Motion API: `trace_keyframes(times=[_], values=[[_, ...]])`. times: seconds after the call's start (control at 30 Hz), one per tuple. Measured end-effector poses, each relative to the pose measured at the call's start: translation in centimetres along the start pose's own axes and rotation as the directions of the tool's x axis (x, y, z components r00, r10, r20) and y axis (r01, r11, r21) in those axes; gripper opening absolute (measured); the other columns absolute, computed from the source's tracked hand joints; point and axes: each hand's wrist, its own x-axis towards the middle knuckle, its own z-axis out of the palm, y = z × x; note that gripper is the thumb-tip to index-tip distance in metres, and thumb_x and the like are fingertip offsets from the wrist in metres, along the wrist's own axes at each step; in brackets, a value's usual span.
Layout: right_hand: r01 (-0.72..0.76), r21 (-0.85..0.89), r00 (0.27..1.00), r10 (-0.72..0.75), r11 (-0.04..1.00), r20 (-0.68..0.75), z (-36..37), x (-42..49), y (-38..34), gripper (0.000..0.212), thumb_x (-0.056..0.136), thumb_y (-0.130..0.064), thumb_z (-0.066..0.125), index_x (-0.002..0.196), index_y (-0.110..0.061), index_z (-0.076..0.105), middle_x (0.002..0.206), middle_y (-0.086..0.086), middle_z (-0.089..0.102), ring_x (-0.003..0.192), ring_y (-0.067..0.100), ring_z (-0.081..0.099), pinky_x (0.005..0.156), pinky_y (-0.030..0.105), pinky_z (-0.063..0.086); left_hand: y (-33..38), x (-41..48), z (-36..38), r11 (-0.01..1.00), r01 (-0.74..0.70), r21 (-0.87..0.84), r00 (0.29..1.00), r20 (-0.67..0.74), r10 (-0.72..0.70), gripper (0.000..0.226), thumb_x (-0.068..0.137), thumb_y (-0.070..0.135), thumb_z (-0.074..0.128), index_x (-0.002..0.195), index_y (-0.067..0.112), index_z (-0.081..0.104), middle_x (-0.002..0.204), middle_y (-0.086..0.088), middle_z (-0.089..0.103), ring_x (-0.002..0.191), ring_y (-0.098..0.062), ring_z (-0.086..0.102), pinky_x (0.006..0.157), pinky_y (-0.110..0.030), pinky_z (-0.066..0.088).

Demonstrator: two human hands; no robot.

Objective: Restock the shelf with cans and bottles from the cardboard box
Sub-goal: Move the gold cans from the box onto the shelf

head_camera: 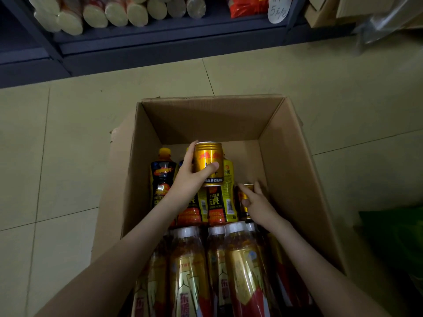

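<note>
While the left hand (190, 179) grips a gold can (208, 164) lifted over the middle of the cardboard box (297, 170), the right hand (256, 202) curls fingers and thumb round a second can (246, 193) low down by the box's right wall, beside yellow-labelled bottles (219, 202); white-capped bottles (190, 259) fill the near end, and the shelf (160, 49) stands past the far edge

The right hand (258, 204) hides most of a small can (248, 187); the near white-capped bottles (194, 271) run off the bottom edge.
</note>
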Motion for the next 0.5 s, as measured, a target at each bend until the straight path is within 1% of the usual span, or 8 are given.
trace_keyframes(times=[0.07, 0.13, 0.2, 0.27, 0.33, 0.37, 0.43, 0.5], values=[[0.003, -0.005, 1.0, -0.003, 1.0, -0.002, 0.1, 0.0, 0.0, 0.054, 0.101, -0.007, 0.038, 0.148, -0.035, 0.031, 0.16, 0.001, -0.017, 0.147, 0.028, 0.01, 0.114, 0.033, 0.026, 0.0, -0.1, 0.1, 1.0, -0.003, 0.006, 1.0, 0.004, 0.003, 0.077, 0.086, 0.029, 0.068, 0.143, 0.049, 0.02, 0.125, 0.006, 0.049, 0.105, -0.016, 0.06, 0.083, -0.036, 0.055], [0.009, -0.021, 1.0, -0.008, 1.0, 0.024, -0.1, 0.1, 0.1, 0.056, 0.1, -0.011, 0.043, 0.147, -0.038, 0.03, 0.159, 0.001, -0.019, 0.146, 0.031, 0.014, 0.114, 0.038, 0.029, 0.0, -0.1, 0.1, 1.0, -0.008, 0.01, 1.0, 0.004, 0.008, 0.077, 0.086, 0.028, 0.068, 0.143, 0.049, 0.019, 0.121, 0.01, 0.049, 0.103, -0.014, 0.06, 0.08, -0.033, 0.055], [0.011, -0.074, 0.998, -0.006, 0.997, 0.06, -0.5, 0.1, 0.2, 0.065, 0.095, -0.019, 0.057, 0.148, -0.039, 0.025, 0.159, 0.004, -0.02, 0.145, 0.033, 0.018, 0.113, 0.039, 0.031, 0.0, -0.1, 0.1, 1.0, -0.009, 0.02, 1.0, 0.001, 0.009, 0.077, 0.087, 0.028, 0.068, 0.143, 0.049, 0.019, 0.119, 0.011, 0.049, 0.102, -0.013, 0.059, 0.08, -0.032, 0.055], [-0.016, -0.085, 0.998, 0.021, 0.996, 0.054, -0.7, 0.0, 0.2, 0.078, 0.088, -0.02, 0.066, 0.149, -0.039, 0.022, 0.159, 0.009, -0.016, 0.144, 0.034, 0.019, 0.111, 0.038, 0.031, 0.0, -0.1, 0.2, 1.0, -0.007, 0.028, 1.0, -0.001, 0.007, 0.077, 0.086, 0.029, 0.068, 0.143, 0.049, 0.019, 0.123, 0.007, 0.048, 0.105, -0.015, 0.059, 0.083, -0.036, 0.055], [-0.034, -0.025, 0.999, 0.034, 0.999, 0.006, -0.6, -0.2, 0.2, 0.078, 0.086, -0.012, 0.067, 0.147, -0.038, 0.026, 0.16, 0.011, -0.009, 0.143, 0.035, 0.021, 0.108, 0.036, 0.033, 0.0, -0.2, 0.2, 0.999, -0.007, 0.036, 1.0, 0.003, 0.007, 0.079, 0.086, 0.029, 0.068, 0.144, 0.049, 0.019, 0.128, 0.003, 0.047, 0.107, -0.018, 0.059, 0.085, -0.038, 0.055], [-0.034, 0.022, 0.999, 0.034, 0.999, -0.029, -0.5, -0.2, 0.2, 0.076, 0.085, -0.008, 0.067, 0.145, -0.038, 0.031, 0.16, 0.01, -0.004, 0.142, 0.035, 0.023, 0.107, 0.036, 0.035, 0.0, -0.2, 0.2, 0.999, -0.005, 0.035, 1.0, 0.006, 0.005, 0.079, 0.086, 0.029, 0.068, 0.145, 0.048, 0.019, 0.129, 0.002, 0.047, 0.107, -0.017, 0.059, 0.084, -0.037, 0.055], [-0.009, 0.13, 0.991, 0.025, 0.991, -0.128, -0.6, -0.4, 0.0, 0.073, 0.08, -0.005, 0.07, 0.137, -0.039, 0.041, 0.157, 0.008, 0.01, 0.137, 0.035, 0.031, 0.105, 0.039, 0.04, 0.1, -0.1, 0.0, 0.999, 0.003, 0.032, 1.0, 0.01, -0.003, 0.08, 0.086, 0.029, 0.069, 0.145, 0.046, 0.019, 0.129, 0.002, 0.048, 0.106, -0.017, 0.059, 0.081, -0.034, 0.055], [0.053, 0.262, 0.978, 0.003, 0.964, -0.211, -1.2, -0.8, -0.7, 0.07, 0.076, -0.003, 0.073, 0.129, -0.042, 0.047, 0.151, 0.005, 0.022, 0.127, 0.033, 0.042, 0.101, 0.044, 0.045, 0.4, 0.0, -0.2, 0.999, 0.021, 0.03, 1.0, 0.014, -0.022, 0.079, 0.085, 0.029, 0.07, 0.145, 0.044, 0.022, 0.13, 0.0, 0.049, 0.107, -0.019, 0.06, 0.083, -0.037, 0.056]])
